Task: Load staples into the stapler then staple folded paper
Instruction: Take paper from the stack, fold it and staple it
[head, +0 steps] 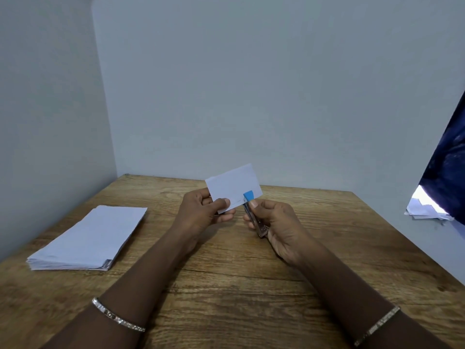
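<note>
Stapler gripped in right hand, blue head over folded paper pinched by left hand; stapling step underway, next needs a firm squeeze.

A folded paper is pinched at its lower left corner by the left hand and held above a wooden table. A small stapler with a blue tip is gripped in the right hand, its blue end set against the paper's lower right edge. A stack of white sheets is seen on the table's left side. A bracelet is worn on the left wrist, another bracelet on the right.
</note>
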Motion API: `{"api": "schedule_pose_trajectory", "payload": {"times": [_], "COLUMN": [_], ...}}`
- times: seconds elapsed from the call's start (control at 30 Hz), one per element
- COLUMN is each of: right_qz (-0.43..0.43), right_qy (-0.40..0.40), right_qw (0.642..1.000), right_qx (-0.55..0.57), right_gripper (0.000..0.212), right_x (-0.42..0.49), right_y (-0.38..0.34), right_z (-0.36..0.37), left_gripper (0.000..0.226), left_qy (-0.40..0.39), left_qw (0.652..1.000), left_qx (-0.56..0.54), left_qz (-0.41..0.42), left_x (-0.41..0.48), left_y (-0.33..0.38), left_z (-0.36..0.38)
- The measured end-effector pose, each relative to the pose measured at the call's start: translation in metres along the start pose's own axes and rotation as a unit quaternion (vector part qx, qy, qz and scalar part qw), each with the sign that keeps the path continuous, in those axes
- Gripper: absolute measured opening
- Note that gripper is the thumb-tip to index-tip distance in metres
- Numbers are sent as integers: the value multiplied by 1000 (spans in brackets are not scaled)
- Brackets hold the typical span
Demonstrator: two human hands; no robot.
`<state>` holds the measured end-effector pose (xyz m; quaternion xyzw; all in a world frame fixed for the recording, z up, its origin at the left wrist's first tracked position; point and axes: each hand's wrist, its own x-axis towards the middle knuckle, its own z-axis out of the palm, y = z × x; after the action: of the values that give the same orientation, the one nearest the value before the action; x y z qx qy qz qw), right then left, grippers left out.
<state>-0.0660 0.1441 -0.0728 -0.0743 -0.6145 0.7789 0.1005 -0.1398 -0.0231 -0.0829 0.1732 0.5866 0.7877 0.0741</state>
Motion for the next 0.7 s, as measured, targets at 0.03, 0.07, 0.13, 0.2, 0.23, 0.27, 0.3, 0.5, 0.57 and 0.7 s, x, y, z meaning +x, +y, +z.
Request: {"api": "schedule_pose_trajectory", "payload": {"times": [0.03,0.07,0.13,0.2,0.23,0.27,0.3,0.5,0.57,0.7], "right_qz": [-1,-1,-2,-4,-5,-6,-7,-14,-13,-12], "right_qy": [0,-1,-3,-8,-10,-11,-12,-26,-23,-20], "right_qw": [1000,1000,1000,1000,1000,1000,1000,1000,1000,1000], "right_qx": [0,-1,-4,-4,-3,-2,-1,-8,-1,5], "right_gripper": [16,15,15,14,14,14,14,14,15,13], "right_x": [0,0,0,-1,-1,-1,-1,-3,-3,-3], "right_y": [0,0,0,1,1,2,2,3,3,3], "right_z": [0,0,0,0,0,1,1,2,3,3], "left_gripper": [24,24,24,25,27,28,29,26,24,23], "left_qy": [0,-1,-2,-5,-7,-10,-12,-21,-13,-13], "left_qw": [1000,1000,1000,1000,1000,1000,1000,1000,1000,1000], "left_qx": [-1,-4,-8,-12,-13,-12,-12,-2,1,7], "left_qz": [-1,-3,-5,-6,-6,-5,-6,-5,-4,-5], "left_x": [0,0,-1,-2,-2,-3,-4,-7,-8,-8], "left_y": [0,0,1,1,1,1,1,-1,0,1], "left_z": [0,1,1,2,3,3,4,6,6,6]}}
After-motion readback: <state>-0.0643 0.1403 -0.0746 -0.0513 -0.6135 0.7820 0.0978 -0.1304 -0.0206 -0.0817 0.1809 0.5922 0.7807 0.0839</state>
